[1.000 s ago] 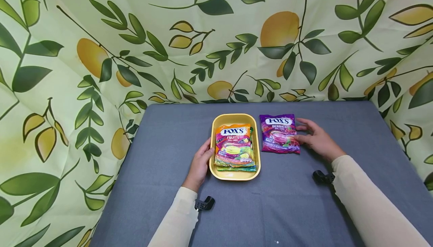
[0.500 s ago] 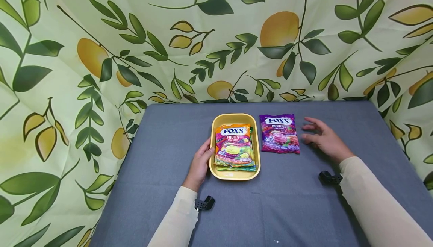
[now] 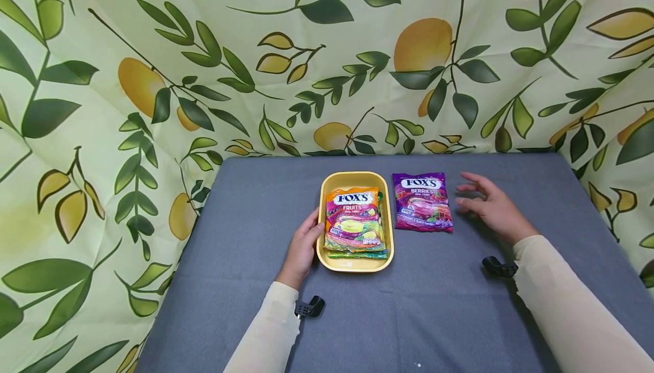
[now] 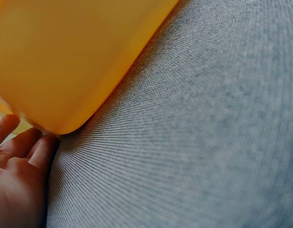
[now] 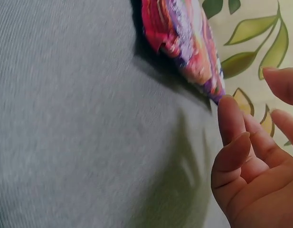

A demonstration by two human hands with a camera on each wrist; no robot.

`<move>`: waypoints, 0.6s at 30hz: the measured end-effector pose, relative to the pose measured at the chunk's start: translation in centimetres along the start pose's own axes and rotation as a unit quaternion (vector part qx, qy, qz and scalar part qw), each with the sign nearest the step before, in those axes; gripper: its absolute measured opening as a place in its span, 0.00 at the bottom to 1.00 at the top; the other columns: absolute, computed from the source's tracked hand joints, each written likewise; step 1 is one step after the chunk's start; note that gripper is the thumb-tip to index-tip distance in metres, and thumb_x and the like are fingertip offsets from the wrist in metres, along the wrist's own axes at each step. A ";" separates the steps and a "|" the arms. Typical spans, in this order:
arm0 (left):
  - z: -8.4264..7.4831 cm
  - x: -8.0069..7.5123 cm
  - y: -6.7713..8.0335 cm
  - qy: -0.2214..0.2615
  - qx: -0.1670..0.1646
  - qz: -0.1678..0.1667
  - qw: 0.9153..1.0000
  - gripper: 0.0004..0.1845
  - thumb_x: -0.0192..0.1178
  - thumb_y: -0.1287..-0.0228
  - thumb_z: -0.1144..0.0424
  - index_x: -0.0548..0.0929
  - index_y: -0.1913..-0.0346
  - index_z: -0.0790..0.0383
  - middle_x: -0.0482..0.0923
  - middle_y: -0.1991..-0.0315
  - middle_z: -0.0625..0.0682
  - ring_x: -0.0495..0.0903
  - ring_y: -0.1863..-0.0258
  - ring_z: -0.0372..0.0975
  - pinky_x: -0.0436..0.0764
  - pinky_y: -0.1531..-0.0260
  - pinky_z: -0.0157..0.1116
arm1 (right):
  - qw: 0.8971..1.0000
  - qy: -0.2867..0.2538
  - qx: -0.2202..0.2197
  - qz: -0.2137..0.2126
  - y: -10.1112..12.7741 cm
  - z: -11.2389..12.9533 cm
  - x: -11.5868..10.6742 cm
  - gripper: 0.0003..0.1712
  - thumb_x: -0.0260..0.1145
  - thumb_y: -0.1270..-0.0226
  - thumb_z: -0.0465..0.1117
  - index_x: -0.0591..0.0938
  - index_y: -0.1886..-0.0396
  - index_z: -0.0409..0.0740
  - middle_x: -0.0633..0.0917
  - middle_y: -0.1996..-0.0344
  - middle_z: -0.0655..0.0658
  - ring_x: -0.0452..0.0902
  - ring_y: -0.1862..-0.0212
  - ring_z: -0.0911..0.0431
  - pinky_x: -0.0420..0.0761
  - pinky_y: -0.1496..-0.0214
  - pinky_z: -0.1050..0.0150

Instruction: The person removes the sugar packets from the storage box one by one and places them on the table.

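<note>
A yellow tray [image 3: 355, 266] stands near the middle of the table, holding an orange-topped candy bag [image 3: 353, 219] marked FOX'S FRUITS, with a greenish bag's edge showing below it. My left hand [image 3: 301, 254] holds the tray's left side, thumb at the rim and fingers on the outer wall. In the left wrist view the fingertips [image 4: 44, 147] meet the tray's lower corner. A purple FOX'S BERRIES candy bag [image 3: 421, 202] lies right of the tray. My right hand [image 3: 493, 208] hovers just right of this bag, fingers loosely bent and apart, holding nothing.
A grey cloth [image 3: 357, 322] covers the table. Behind and to the sides hangs a pale curtain [image 3: 204, 112] with a leaf and fruit print. A black wrist camera [image 3: 309, 307] sits on the left wrist, another camera [image 3: 499, 268] on the right.
My right hand has let go of the purple candy bag's right edge and drawn back to the right. The left hand, tray and bags have stayed put.
</note>
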State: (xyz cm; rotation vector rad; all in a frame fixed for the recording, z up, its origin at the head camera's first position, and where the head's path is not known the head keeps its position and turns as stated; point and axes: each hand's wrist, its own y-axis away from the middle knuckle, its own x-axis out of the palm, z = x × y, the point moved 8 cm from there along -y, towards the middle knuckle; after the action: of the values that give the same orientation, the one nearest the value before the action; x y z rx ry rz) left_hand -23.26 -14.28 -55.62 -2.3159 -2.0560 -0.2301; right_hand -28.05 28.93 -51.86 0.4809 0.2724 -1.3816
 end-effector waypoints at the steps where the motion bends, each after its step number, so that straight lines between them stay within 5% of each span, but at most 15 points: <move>1: 0.0 0.0 0.0 0.000 0.000 0.000 1.000 0.32 0.51 0.14 0.63 0.62 0.14 0.65 0.63 0.18 0.60 0.64 0.21 0.51 0.68 0.25 0.44 | 1.000 -0.002 -0.002 -0.001 0.0 0.2 0.1 0.46 0.67 0.15 0.45 0.54 0.10 0.43 0.73 0.26 0.28 0.85 0.50 0.48 0.83 0.55 0.58; 18: -0.1 0.0 0.0 0.002 0.001 -0.002 1.000 0.31 0.51 0.15 0.63 0.63 0.15 0.65 0.64 0.18 0.61 0.64 0.21 0.52 0.68 0.25 0.44 | 0.998 -0.049 -0.027 0.022 0.3 4.2 2.7 0.45 0.67 0.16 0.44 0.56 0.10 0.49 0.72 0.26 0.31 0.84 0.43 0.39 0.87 0.49 0.57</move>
State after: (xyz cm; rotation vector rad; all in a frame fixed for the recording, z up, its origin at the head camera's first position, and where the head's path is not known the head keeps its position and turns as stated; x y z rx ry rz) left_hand -23.26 -14.27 -55.49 -2.3071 -2.0585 -0.2327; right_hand -27.67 24.58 -49.44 0.3714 0.2179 -1.3471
